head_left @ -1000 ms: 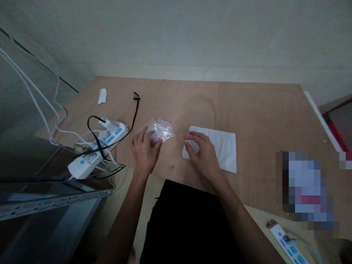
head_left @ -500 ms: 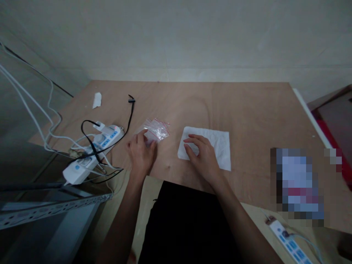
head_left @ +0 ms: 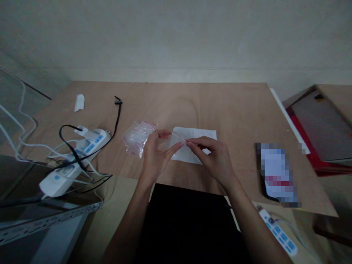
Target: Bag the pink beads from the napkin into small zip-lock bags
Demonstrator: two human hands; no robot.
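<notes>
My left hand (head_left: pixel 157 156) and my right hand (head_left: pixel 216 156) meet over a white tissue-like sheet (head_left: pixel 203 132) lying on the wooden table. Between them is a small clear zip bag (head_left: pixel 175 138), its top edge slanting down toward my right fingertips. Thumb and fingers of the right hand pinch one corner. The left thumb and fingers hold the other side of the bag. To the left of my left hand lies a loose pile of clear zip bags (head_left: pixel 134 137) with red seal lines. Part of the sheet is hidden by my hands.
A white power strip (head_left: pixel 96 146) with tangled cables and a black strap (head_left: pixel 118 113) lies at left. A scrap of white paper (head_left: pixel 79 102) sits farther back. At right is a phone (head_left: pixel 276 172) with a blurred screen; another power strip (head_left: pixel 279 233) is below the table edge.
My left hand has come off the pile with a clear zip bag and moved right. My right hand has closed onto the bag's corner. The view has shifted to the right.
</notes>
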